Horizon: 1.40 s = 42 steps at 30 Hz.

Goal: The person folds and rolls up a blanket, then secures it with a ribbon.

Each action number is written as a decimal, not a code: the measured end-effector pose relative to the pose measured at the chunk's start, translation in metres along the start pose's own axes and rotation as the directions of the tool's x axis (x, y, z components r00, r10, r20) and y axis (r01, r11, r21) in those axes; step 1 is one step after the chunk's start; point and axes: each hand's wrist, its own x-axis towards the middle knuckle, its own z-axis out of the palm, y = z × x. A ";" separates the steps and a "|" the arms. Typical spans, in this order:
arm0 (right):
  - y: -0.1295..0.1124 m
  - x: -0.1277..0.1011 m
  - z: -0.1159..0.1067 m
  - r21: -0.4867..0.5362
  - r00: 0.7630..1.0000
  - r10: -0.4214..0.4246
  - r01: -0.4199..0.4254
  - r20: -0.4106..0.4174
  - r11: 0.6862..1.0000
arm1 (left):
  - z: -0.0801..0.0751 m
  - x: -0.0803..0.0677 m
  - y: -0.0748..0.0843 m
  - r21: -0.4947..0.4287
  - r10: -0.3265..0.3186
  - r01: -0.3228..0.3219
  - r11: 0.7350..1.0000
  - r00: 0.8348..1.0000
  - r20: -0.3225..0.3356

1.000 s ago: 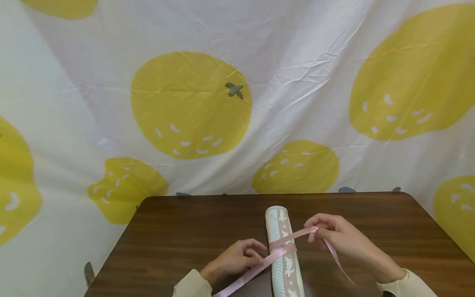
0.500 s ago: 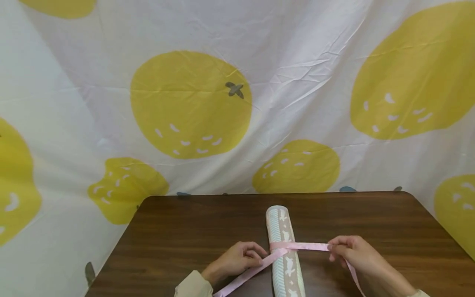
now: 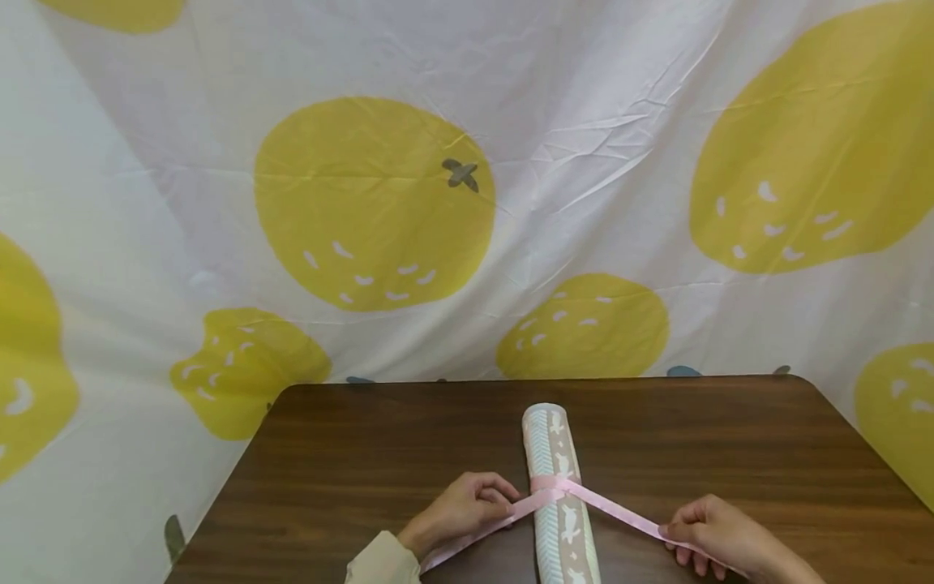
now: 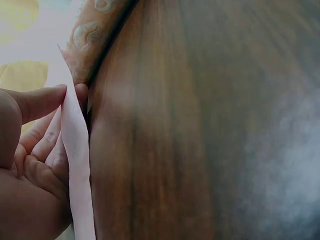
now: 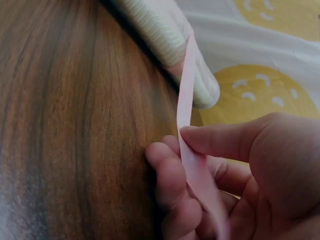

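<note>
A rolled mat or cloth [image 3: 549,438] with pale blue zigzags and white animal shapes lies lengthwise on the table. Pink ribbon [image 3: 620,513] circles its middle, and the two ends cross on top. The left hand [image 3: 467,509] pinches one end between thumb and finger, just left of the roll; in the left wrist view that ribbon [image 4: 77,160] runs down past the palm. Out to the right and nearer the front, the right hand [image 3: 718,535] pinches the other end, which is stretched straight from the roll. In the right wrist view its thumb presses the ribbon [image 5: 187,90] against the fingers.
The dark wooden table [image 3: 394,438] has rounded far corners. Behind it hangs a white curtain [image 3: 584,97] printed with large yellow fruit, reaching down to the table's back edge.
The right hand has moved from beside the roll outward to the right and toward the front, pulling its ribbon end straight. The left hand has stayed nearly still, holding its end.
</note>
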 end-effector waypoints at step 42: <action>-0.064 0.067 0.070 -0.346 0.896 -0.317 0.204 -0.310 0.916 | 0.034 0.029 0.050 0.541 0.477 -0.367 0.756 0.876 -0.073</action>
